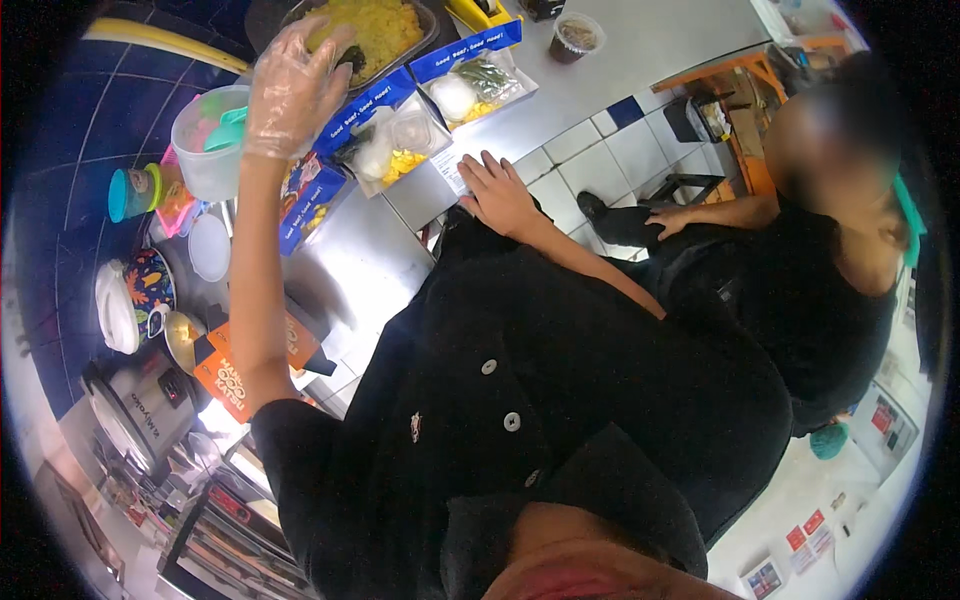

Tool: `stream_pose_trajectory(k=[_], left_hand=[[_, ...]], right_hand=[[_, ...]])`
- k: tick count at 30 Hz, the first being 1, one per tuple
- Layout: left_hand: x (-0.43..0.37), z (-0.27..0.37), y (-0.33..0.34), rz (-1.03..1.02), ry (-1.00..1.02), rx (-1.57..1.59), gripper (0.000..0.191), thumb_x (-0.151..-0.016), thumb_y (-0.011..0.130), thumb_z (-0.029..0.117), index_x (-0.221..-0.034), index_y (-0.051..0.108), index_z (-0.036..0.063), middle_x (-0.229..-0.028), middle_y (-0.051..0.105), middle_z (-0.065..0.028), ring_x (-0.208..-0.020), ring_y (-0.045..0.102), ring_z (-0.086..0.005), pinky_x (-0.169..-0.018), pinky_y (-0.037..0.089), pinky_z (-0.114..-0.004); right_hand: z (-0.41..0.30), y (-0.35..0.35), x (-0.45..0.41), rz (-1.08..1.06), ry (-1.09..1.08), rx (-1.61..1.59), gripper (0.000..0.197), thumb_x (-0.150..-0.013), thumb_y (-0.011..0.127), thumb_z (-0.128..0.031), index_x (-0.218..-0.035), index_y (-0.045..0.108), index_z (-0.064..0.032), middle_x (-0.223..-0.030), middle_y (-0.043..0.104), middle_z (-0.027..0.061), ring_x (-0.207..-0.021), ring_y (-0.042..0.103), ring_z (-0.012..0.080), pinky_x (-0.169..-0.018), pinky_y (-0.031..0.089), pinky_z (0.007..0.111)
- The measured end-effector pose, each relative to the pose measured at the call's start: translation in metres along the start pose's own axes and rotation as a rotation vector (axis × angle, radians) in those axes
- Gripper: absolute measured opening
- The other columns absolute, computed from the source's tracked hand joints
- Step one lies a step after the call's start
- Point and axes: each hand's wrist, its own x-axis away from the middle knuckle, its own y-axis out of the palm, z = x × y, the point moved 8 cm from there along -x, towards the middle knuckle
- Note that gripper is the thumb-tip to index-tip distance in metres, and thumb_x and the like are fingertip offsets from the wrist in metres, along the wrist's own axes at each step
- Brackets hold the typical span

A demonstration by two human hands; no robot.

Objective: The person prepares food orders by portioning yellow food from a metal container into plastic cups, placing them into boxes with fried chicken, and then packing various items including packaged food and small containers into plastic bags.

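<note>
My left hand (295, 90), in a clear plastic glove, reaches over the near left corner of a black tray (431, 22) of crumbly yellow food (382, 30). Its thumb stands apart from the fingers; I see nothing held, and cannot tell whether the fingertips touch the food. Bare, my right hand (499, 191) lies with spread fingers at the counter's edge, over a printed paper slip (450, 169). Between the hands stands an open meal box (442, 135) with white wrapped rice, yellow pieces and a lidded clear cup. Another box (525, 86) holds rice, yellow pieces and bagged greens.
A third blue-flapped box (304, 214) sits beneath my left forearm. Left of it are a translucent tub (202, 176) with a teal-handled utensil and a rice cooker (150, 405). A lidded sauce cup (577, 37) stands farther right. Close on my right sits another person (810, 285).
</note>
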Motion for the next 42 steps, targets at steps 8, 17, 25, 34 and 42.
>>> stream_pose_trajectory(k=[8,17,25,34,42], left_hand=[[0.067,0.058,-0.094,0.363,-0.470,0.039,0.037,-0.089,0.077,0.021,-0.123,0.067,0.0117,-0.125,0.064,-0.0177,-0.115,0.062,-0.0372,-0.097,0.051,-0.047],[0.291,0.219,-0.014,0.396,-1.269,0.430,0.021,-0.087,0.075,0.012,-0.105,0.069,0.0035,-0.099,0.070,-0.0151,-0.081,0.066,-0.0285,-0.075,0.054,-0.042],[0.488,0.257,-0.036,0.340,-1.939,0.027,0.027,-0.094,0.066,0.025,-0.108,0.071,0.0019,-0.100,0.072,-0.0190,-0.094,0.070,-0.0334,-0.085,0.054,-0.044],[0.567,0.189,-0.060,0.631,-1.898,0.287,0.031,-0.097,0.060,0.017,-0.122,0.069,0.0014,-0.084,0.072,-0.0168,-0.075,0.068,-0.0263,-0.072,0.052,-0.039],[0.583,0.137,-0.047,0.488,-1.736,0.755,0.050,-0.095,0.064,0.034,-0.136,0.064,0.0049,-0.089,0.072,-0.0151,-0.080,0.068,-0.0219,-0.078,0.053,-0.037]], right_hand=[[0.005,-0.008,-0.005,0.054,-0.034,0.004,0.055,-0.098,0.062,-0.035,-0.142,0.055,-0.0037,-0.149,0.052,0.0132,-0.136,0.047,0.0378,-0.110,0.040,0.055],[-0.002,-0.010,-0.007,0.118,-0.093,0.086,0.047,-0.099,0.063,-0.036,-0.139,0.059,-0.0124,-0.143,0.057,0.0048,-0.130,0.053,0.0274,-0.102,0.043,0.053],[0.004,0.001,-0.007,0.073,-0.106,-0.088,0.046,-0.100,0.062,-0.038,-0.139,0.059,-0.0145,-0.144,0.060,0.0073,-0.136,0.052,0.0307,-0.109,0.040,0.054],[-0.002,0.002,-0.009,0.189,-0.079,-0.319,0.045,-0.105,0.058,-0.027,-0.142,0.055,-0.0028,-0.143,0.055,0.0245,-0.134,0.052,0.0413,-0.113,0.039,0.048],[-0.025,0.007,0.019,0.402,0.158,-0.366,0.046,-0.105,0.060,-0.029,-0.145,0.056,-0.0071,-0.140,0.054,0.0190,-0.119,0.059,0.0296,-0.099,0.049,0.039]])
